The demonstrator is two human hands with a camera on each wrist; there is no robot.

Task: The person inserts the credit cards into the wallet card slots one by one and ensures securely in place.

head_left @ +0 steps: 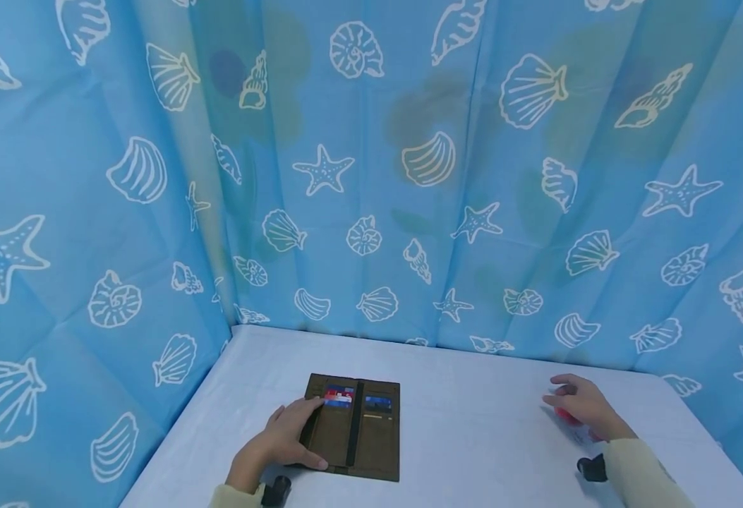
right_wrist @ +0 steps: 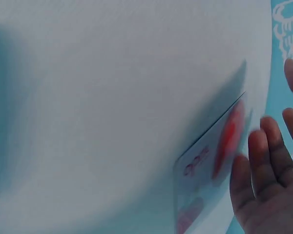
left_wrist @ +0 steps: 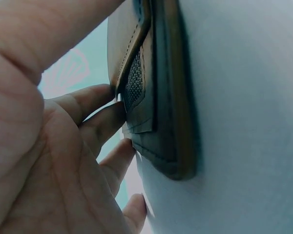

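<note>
A brown bifold wallet (head_left: pixel 376 451) lies spread flat on the white table. Cards (head_left: pixel 339 396) with red and blue print sit in its left slots, and a blue card (head_left: pixel 379 403) in the right one. My left hand (head_left: pixel 285 432) rests at the wallet's left side, thumb by the lower edge. Fingertips (left_wrist: pixel 118 109) touch the wallet's edge in the left wrist view. Far to the right, my right hand (head_left: pixel 586 406) hovers over a white-and-red card (right_wrist: pixel 205 158). Its fingers are extended beside the card, without a visible pinch; whether they touch it I cannot tell.
A white cloth covers the table (head_left: pixel 473 423). Blue curtains (head_left: pixel 396 197) printed with white shells and starfish stand along the back and both sides. Dark wrist-camera mounts (head_left: pixel 592 468) sit at both wrists, beside pale sleeves.
</note>
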